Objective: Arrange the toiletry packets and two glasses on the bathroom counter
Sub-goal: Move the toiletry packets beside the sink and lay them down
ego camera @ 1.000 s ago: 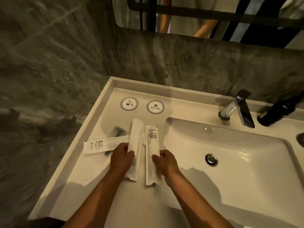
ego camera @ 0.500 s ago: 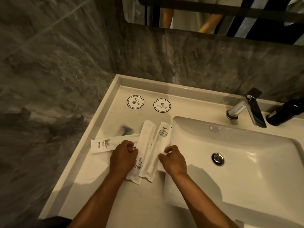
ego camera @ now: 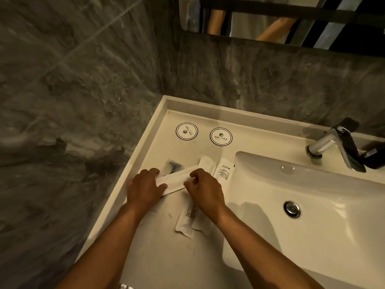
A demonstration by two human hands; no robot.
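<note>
On the white counter left of the basin lie several long white toiletry packets. My left hand and my right hand both pinch one slanted packet, one at each end. Two more packets lie side by side under my right wrist: one with print near its bottom end, and one with black print at its top end. A clear-wrapped dark item lies behind the held packet. Two round paper coasters sit at the back. No glasses are in view.
The white basin with its chrome drain fills the right. A chrome tap and a black bottle stand at the back right. Grey marble walls close in the left and back; a mirror hangs above.
My right hand left the two side-by-side packets and moved left onto the crosswise packet. My left hand slid left to its other end. That packet now slants upward to the right.
</note>
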